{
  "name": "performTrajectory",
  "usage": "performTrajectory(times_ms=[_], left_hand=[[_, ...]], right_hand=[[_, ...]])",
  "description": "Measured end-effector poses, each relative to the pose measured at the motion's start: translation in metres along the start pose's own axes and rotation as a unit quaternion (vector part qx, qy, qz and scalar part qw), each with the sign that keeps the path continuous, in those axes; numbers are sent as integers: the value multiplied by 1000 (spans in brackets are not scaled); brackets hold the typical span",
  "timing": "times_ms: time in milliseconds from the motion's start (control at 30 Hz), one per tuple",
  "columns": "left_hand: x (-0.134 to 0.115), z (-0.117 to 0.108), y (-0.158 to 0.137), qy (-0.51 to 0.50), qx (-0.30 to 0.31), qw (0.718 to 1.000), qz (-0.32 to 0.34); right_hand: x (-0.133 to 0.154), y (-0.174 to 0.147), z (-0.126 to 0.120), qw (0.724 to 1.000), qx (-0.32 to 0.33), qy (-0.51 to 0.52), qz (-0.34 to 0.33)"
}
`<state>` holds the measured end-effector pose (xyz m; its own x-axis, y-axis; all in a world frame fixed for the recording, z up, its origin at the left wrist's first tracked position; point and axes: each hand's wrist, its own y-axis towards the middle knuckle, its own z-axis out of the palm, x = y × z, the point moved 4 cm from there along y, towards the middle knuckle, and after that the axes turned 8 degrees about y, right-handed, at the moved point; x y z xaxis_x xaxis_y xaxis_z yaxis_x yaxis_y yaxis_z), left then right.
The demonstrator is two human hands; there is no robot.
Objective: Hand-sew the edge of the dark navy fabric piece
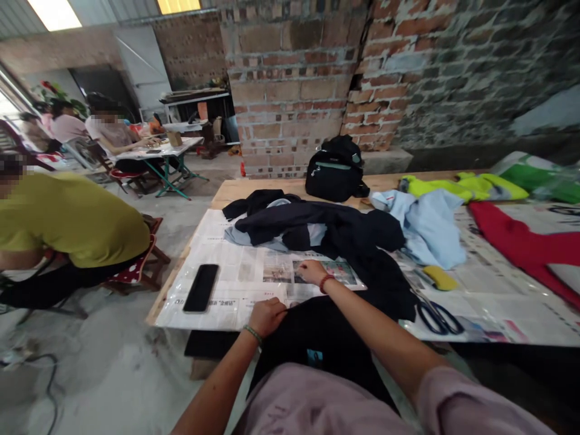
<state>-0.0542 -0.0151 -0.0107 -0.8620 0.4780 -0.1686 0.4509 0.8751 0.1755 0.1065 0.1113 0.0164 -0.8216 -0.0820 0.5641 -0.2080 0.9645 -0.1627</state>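
A desk [233, 190] spread with newspaper [242, 272] spans the centre and right of the frame. At lower centre, the left hand [268, 315] pinches the edge of the black cloth [326, 323]; above it, the right hand [313, 272] has its fingers curled together, anything between them too small to tell. Work seems underway; how much remains cannot be told.

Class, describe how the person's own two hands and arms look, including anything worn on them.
Both hands are bare, without gloves. The left hand has a thin greenish bracelet at its wrist; the right hand has a red bracelet. A loose mauve sleeve covers the upper right arm; no left sleeve shows.
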Motion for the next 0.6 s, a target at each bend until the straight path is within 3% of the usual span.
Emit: performTrajectory(times_ms=[133, 267, 600], left_hand=[[1, 1, 0, 8, 4, 1000, -6], [1, 2, 0, 9, 11, 1000, -8], [2, 2, 2, 1, 10, 1000, -14]], right_hand=[[24, 24, 22, 999, 40, 4, 30], [39, 38, 27, 998, 51, -9, 34], [50, 35, 36, 994, 95, -46, 9]])
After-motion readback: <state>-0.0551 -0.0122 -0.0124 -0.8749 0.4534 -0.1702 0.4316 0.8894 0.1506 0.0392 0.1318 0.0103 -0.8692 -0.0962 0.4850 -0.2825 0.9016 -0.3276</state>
